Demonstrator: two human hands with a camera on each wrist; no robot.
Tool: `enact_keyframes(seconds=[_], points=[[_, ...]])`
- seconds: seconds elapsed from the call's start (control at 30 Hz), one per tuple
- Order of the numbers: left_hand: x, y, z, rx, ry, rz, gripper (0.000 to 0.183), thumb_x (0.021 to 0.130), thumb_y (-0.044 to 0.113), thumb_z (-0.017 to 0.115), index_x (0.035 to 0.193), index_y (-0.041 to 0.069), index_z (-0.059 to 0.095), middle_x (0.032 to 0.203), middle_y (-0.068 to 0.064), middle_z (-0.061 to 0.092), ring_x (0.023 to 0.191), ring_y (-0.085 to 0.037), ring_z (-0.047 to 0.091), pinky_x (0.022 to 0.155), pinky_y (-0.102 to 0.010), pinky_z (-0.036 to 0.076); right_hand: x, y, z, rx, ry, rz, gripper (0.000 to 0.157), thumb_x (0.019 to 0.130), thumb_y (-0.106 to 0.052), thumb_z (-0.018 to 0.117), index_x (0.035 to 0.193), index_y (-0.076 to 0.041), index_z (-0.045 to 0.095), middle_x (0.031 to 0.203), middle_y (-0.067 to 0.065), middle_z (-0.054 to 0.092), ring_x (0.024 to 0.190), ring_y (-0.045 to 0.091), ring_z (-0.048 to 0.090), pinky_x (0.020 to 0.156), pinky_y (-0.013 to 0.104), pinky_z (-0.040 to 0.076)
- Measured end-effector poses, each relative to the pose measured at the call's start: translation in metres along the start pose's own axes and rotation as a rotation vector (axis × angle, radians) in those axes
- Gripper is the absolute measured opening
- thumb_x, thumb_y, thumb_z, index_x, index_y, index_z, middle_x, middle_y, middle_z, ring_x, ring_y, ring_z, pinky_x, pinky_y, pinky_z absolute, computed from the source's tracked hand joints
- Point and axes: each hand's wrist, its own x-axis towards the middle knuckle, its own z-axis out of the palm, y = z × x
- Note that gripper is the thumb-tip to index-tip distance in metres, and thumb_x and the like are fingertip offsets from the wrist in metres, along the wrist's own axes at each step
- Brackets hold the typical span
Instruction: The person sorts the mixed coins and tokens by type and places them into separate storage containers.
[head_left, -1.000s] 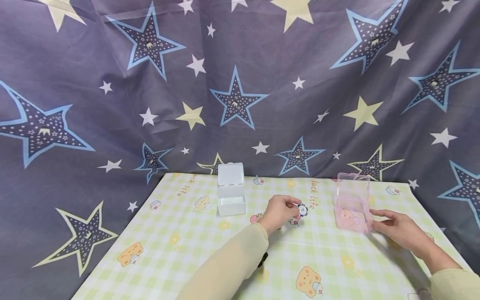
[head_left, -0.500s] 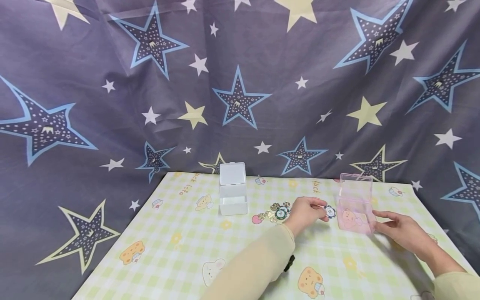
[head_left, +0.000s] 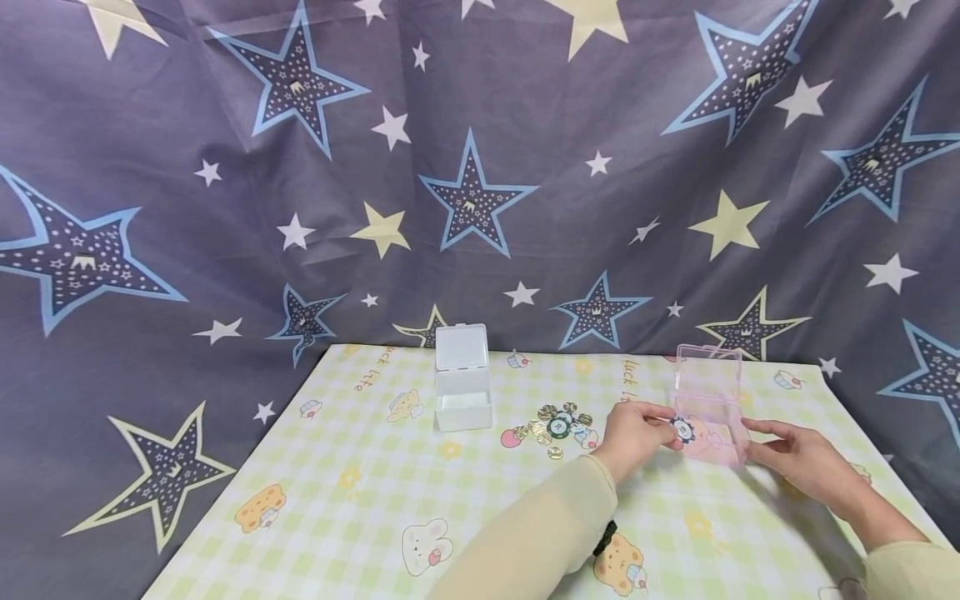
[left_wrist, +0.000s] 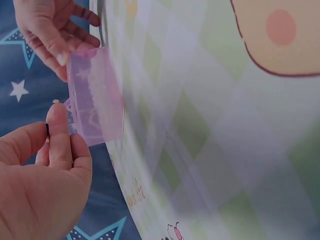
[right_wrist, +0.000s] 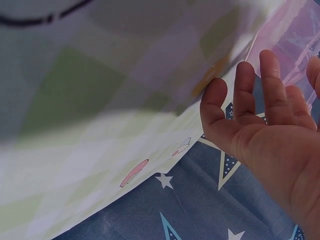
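My left hand (head_left: 636, 433) pinches a dark-edged poker chip (head_left: 683, 429) with a white centre, in front of and just over the left part of a clear pink plastic box (head_left: 708, 450). Seen edge-on in the left wrist view, the chip (left_wrist: 48, 129) is a thin dark sliver between thumb and finger. The pink box stands with its lid raised. At its right side, my right hand (head_left: 798, 458) holds the wall by thumb and forefinger, the other fingers loosely spread in the right wrist view. Whether the box holds anything is unclear.
Several gold coin-like discs (head_left: 537, 428) lie loosely grouped on the checked tablecloth (head_left: 330, 517), around a green-edged chip (head_left: 558, 426). Farther left stands a white box (head_left: 463, 417), its lid raised. A star-patterned cloth (head_left: 420, 100) hangs behind the table.
My left hand has carried the poker chip rightward, from beside the coin-like discs to the pink box. The discs have come into view behind it. My right hand stays at the box.
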Motion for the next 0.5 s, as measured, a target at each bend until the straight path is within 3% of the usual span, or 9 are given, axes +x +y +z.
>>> enact_keyframes(seconds=[0.23, 0.5], points=[[-0.0002, -0.0002, 0.0059, -0.037, 0.046, -0.022, 0.016, 0.087, -0.007, 0.079, 0.098, 0.005, 0.083, 0.070, -0.006, 0.076, 0.073, -0.027, 0.081, 0.055, -0.018, 0.039, -0.0001, 0.0004, 0.0009, 0.011, -0.004, 0.001, 0.071, 0.105, -0.041, 0.069, 0.156, 0.005, 0.049, 0.114, 0.018, 0.080, 0.086, 0.003, 0.059, 0.071, 0.022, 0.046], [0.0001, -0.0028, 0.0102, -0.032, 0.054, -0.034, 0.018, 0.087, -0.007, 0.079, 0.098, 0.007, 0.083, 0.071, -0.008, 0.077, 0.070, -0.024, 0.079, 0.057, -0.019, 0.042, 0.0023, 0.0033, 0.0018, 0.021, -0.015, 0.014, 0.073, 0.106, -0.044, 0.068, 0.157, 0.005, 0.048, 0.112, 0.015, 0.081, 0.089, 0.001, 0.061, 0.072, 0.022, 0.047]])
